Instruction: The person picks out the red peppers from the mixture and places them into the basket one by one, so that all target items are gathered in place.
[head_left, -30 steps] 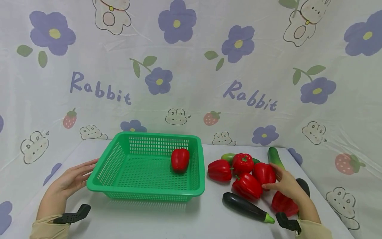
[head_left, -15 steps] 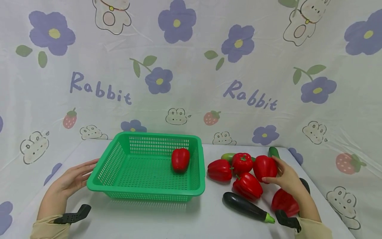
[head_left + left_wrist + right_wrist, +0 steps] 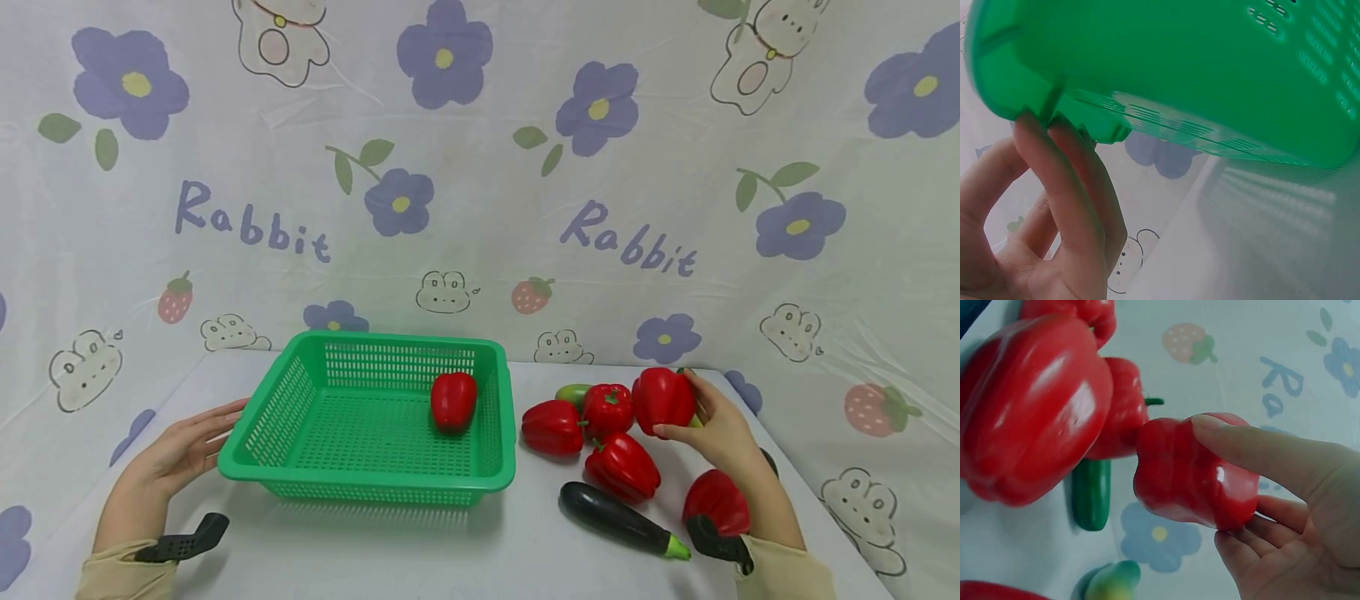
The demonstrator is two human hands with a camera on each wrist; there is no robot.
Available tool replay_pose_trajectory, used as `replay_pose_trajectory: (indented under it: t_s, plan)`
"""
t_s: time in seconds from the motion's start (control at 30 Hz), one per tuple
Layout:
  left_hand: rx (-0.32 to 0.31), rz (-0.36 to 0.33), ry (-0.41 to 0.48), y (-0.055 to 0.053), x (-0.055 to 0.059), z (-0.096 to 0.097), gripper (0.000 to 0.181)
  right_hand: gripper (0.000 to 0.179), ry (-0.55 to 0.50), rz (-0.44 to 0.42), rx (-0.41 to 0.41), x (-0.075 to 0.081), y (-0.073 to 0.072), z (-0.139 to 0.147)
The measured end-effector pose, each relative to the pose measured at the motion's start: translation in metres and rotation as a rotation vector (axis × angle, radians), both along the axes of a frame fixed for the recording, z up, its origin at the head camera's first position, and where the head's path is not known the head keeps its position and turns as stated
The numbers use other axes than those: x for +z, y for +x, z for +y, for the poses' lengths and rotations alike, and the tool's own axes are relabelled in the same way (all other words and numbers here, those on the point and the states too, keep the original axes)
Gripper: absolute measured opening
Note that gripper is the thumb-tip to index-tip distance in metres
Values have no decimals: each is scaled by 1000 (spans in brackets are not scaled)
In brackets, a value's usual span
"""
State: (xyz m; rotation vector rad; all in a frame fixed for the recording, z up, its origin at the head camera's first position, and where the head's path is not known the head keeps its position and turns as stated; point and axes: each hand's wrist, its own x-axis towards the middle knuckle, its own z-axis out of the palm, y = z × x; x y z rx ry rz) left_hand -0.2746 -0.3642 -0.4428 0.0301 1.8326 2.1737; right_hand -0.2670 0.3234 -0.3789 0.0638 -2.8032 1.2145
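My right hand (image 3: 723, 429) holds a red bell pepper (image 3: 663, 402) between thumb and fingers at the right of the table. In the right wrist view this bell pepper (image 3: 1194, 472) is raised, the thumb on top and the fingers beneath. My left hand (image 3: 183, 450) is beside the green plastic basket (image 3: 367, 483), its fingertips at the outer rim. The left wrist view shows those fingers (image 3: 1066, 187) reaching up under the basket's rim, lightly bent. One red bell pepper (image 3: 453, 402) lies inside the basket, near its right wall.
Red bell peppers (image 3: 552, 427) lie in a group right of the basket, with a green cucumber (image 3: 572, 394) behind them. A dark eggplant (image 3: 615, 517) lies in front. Another red pepper (image 3: 716, 502) is beside my right forearm. A printed cloth (image 3: 480, 183) hangs behind the table.
My right hand has gripped the red bell pepper and lifted it up and back, away from the others in the group. The left hand and the basket stay in place.
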Motion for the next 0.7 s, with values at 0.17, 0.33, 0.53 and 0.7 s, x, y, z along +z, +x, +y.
replay_pose_trajectory:
  t_s: [0.17,0.33,0.53,0.7]
  plan:
    - [11,-8,8,-1,-1,0,31,104,-18,18,6,9,-2,-8]
    - [16,-12,15,-2,-2,-1,31,103,-18,42,4,15,-5,-16]
    - [17,-16,13,-2,-2,0,30,103,-31,51,10,19,-9,-25]
    - [25,-18,16,-3,-2,0,31,102,-52,59,22,23,-12,-35]
